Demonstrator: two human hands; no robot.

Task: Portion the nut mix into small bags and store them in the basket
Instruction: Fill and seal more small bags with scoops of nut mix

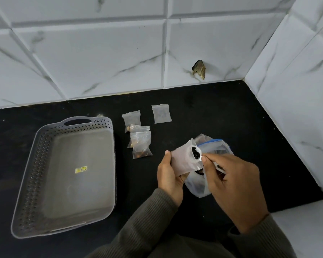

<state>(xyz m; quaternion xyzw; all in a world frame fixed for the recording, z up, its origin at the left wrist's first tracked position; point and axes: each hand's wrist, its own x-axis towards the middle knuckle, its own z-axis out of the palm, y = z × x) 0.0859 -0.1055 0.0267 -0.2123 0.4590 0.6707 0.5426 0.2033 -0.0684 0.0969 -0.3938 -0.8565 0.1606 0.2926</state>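
Observation:
My left hand [169, 175] grips a small clear bag [183, 161], held open with its mouth turned right and dark nuts showing inside. My right hand [231, 185] pinches the rim of that mouth between thumb and fingers. Under both hands lies the large zip bag of nut mix [215, 148] with a blue seal strip. Three small bags [138, 140] with nuts lie overlapping on the black counter to the left of my hands. One more small bag [161, 113] lies flat behind them. The grey perforated basket [35, 151] stands at the left with nothing in it.
The black counter [231, 112] meets white marble-look tiled walls at the back and the right. A chipped hole [199, 68] marks the back wall. A small sticker [81, 169] sits on the basket floor.

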